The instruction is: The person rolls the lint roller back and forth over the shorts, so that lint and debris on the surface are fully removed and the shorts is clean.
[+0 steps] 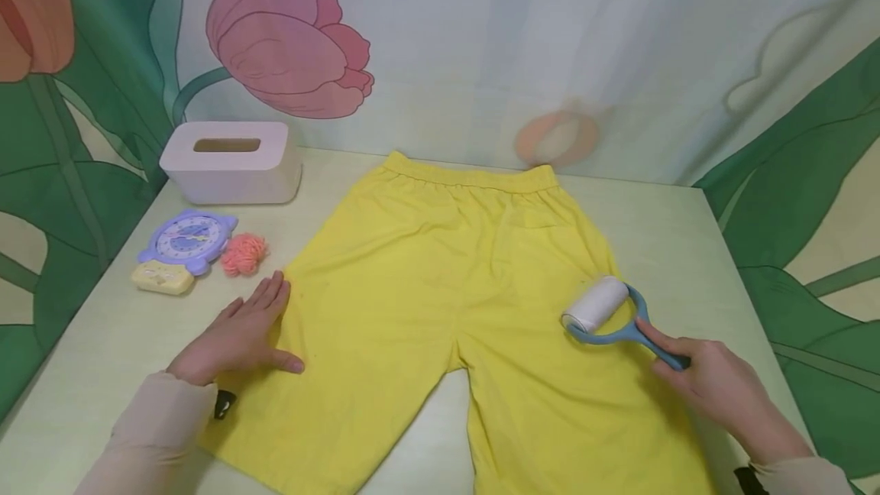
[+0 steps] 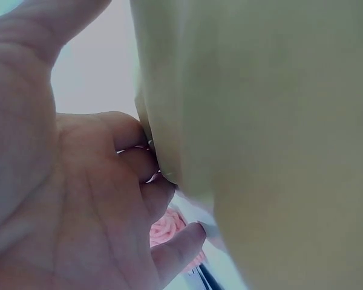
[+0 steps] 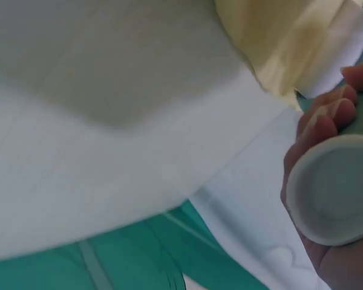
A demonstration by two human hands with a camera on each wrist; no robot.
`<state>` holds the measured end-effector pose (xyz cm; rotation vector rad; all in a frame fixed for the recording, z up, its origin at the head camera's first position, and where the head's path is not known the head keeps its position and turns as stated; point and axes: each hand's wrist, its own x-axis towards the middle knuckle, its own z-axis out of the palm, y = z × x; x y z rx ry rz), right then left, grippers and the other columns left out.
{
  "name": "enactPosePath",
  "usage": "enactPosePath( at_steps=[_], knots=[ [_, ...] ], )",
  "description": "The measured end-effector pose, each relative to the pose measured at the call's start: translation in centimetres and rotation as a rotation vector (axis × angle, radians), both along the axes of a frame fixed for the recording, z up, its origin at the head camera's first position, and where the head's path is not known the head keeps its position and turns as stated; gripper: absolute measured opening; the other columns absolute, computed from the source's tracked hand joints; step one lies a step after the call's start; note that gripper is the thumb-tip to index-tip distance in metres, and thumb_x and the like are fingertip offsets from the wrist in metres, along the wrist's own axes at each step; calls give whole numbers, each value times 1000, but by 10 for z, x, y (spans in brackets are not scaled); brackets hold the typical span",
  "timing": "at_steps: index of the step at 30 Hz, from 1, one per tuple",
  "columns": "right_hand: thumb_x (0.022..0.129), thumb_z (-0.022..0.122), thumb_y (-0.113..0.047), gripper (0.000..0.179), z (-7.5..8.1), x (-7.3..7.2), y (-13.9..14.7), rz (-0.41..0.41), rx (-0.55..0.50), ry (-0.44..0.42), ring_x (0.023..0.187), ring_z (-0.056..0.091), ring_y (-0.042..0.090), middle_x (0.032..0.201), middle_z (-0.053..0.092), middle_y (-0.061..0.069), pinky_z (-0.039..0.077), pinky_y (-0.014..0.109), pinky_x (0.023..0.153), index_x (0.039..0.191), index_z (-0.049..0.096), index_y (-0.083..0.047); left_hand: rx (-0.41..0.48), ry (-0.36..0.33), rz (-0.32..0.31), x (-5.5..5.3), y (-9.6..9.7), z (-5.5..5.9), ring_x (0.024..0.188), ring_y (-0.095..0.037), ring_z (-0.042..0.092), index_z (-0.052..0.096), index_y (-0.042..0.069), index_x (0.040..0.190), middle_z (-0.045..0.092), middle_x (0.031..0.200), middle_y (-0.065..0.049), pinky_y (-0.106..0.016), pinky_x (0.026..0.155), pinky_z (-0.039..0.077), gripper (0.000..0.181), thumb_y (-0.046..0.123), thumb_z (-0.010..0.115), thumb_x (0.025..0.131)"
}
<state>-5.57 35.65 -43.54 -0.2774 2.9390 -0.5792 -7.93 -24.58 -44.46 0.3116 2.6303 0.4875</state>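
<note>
Yellow shorts [image 1: 385, 289] lie spread on the table, waistband toward the back. My right hand [image 1: 722, 384] grips the blue handle of a lint roller [image 1: 598, 304]; its white roll rests on the right leg of the shorts. In the right wrist view my curled fingers [image 3: 323, 118] wrap the handle, and its round end faces the camera. My left hand [image 1: 241, 334] lies at the left edge of the shorts, fingers extended and thumb on the cloth. The left wrist view shows the palm [image 2: 78, 199] beside the fabric [image 2: 278, 151], fingertips at its edge.
At the back left stands a white tissue box [image 1: 234, 163]. In front of it lie a purple toy clock [image 1: 187, 239] with a yellow base and a pink yarn ball [image 1: 244, 253]. A flower-printed curtain [image 1: 447, 59] hangs behind the pale table [image 1: 660, 228].
</note>
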Motion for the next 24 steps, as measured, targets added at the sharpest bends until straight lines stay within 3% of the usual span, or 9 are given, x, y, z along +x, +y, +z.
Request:
enactPosePath(
  at_steps=[7,9,12,14,16,17,20,24],
  knots=[
    [92,65,-26,50,24,25,15,-80,54,-110,41,30,7,54,38,-8,29,24,39,140,53,-31,-2,-8,9,-1,0,0,145,-43,-2,5,-9,151,-4,159,-27,-67,109,5,134,67,75,66],
    [93,65,-31,49,30,30,18,-127,20,-77,40,29,7,52,36,-8,28,25,37,140,52,-31,3,-8,5,0,1,0,145,-43,-1,6,-9,151,-4,159,-27,-67,109,5,133,66,76,66],
    [96,61,-35,57,32,33,22,-222,-86,39,40,33,9,56,49,3,31,28,38,148,41,-24,7,1,-2,1,1,1,145,-44,0,7,-10,151,-2,158,-28,-68,109,6,132,65,76,67],
    [99,55,-37,67,31,28,25,-280,-140,97,44,41,11,65,55,11,35,30,42,154,25,-15,13,8,-5,2,1,1,145,-45,0,7,-10,151,-2,158,-29,-68,108,7,132,64,76,67],
    [101,48,-37,73,29,19,27,-306,-172,91,50,48,16,74,57,18,38,31,47,155,12,-3,17,14,-6,2,0,1,145,-45,0,7,-11,150,-2,158,-30,-69,108,7,131,64,76,67],
    [102,43,-37,75,28,13,29,-306,-173,58,54,51,18,73,52,14,40,33,50,154,5,2,18,16,-6,2,-1,0,144,-46,0,7,-11,150,-2,158,-30,-69,108,6,131,64,76,68],
    [104,37,-30,71,18,-1,32,-256,-207,7,53,51,20,71,49,14,41,35,49,147,6,17,25,19,-10,2,-1,-1,144,-46,0,7,-12,150,-2,157,-31,-70,107,6,131,64,76,68],
    [104,36,-20,67,3,-15,36,-183,-232,11,51,48,21,68,45,13,39,34,47,143,0,22,43,29,-16,2,0,-2,144,-47,0,8,-12,150,-2,157,-31,-70,107,5,129,63,76,69]
  ],
)
